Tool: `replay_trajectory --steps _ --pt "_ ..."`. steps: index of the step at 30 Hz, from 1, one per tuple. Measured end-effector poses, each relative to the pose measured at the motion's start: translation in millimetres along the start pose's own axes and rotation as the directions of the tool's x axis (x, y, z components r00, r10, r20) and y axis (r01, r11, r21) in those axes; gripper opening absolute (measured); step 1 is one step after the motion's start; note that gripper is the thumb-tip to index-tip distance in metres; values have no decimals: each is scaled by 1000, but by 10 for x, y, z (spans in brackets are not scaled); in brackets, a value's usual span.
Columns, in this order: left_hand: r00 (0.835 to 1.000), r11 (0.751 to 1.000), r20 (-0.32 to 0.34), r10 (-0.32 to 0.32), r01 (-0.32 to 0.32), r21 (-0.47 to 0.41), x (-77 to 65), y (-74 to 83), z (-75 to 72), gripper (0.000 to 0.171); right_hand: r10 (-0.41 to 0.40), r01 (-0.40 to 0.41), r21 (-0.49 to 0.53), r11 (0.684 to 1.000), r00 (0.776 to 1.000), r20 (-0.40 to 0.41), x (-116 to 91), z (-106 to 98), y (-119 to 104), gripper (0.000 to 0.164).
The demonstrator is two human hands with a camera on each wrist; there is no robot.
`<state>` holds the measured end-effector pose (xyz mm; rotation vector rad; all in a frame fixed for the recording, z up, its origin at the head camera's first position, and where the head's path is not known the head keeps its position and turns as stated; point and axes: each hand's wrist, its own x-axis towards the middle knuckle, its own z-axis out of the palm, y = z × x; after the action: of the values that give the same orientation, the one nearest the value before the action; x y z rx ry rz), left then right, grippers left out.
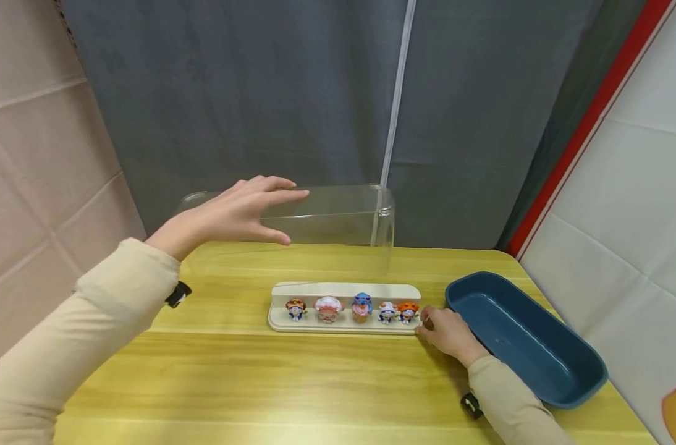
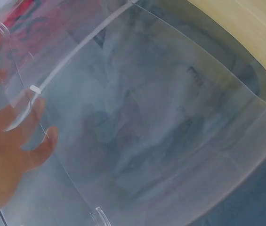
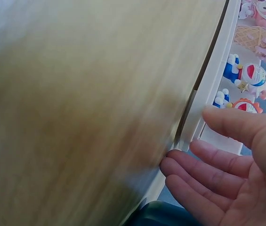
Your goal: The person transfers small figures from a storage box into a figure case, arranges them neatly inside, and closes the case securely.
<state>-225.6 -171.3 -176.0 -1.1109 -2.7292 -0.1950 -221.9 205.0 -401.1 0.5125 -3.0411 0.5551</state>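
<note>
My left hand [image 1: 243, 210], fingers stretched out and thumb apart, is over the top of a clear plastic cover [image 1: 338, 228]. In the left wrist view the fingers [image 2: 36, 122] show against the clear walls. The cover stands behind a cream display base [image 1: 346, 328], on which several small figurines are lined up, among them a white-haired one [image 1: 329, 309] and a blue one on an ice-cream cone [image 1: 362, 307]. At the base's right end my right hand [image 1: 448, 332] touches the corner with loosely bent fingers, beside an orange-headed figurine [image 1: 408, 312]; thumb and forefinger stay apart.
A deep blue oblong tub [image 1: 529, 340] stands at the right of the wooden table [image 1: 260, 383], close beside the right forearm. Grey curtain [image 1: 249, 93] hangs behind the table, with pale walls to both sides.
</note>
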Motion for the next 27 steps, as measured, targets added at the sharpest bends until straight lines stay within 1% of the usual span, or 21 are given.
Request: replay_trajectory --steps 7,14,27 --pt "1000 1000 19 23 -23 11 194 74 70 78 3 -3 2 1000 1000 5 0 1 7 18" --pt "998 998 14 56 -56 22 360 122 157 78 7 -7 0 1000 1000 2 -6 7 29 18" --pt "996 997 55 74 -75 35 557 227 326 77 -6 6 1 1000 1000 -14 -25 9 41 18"
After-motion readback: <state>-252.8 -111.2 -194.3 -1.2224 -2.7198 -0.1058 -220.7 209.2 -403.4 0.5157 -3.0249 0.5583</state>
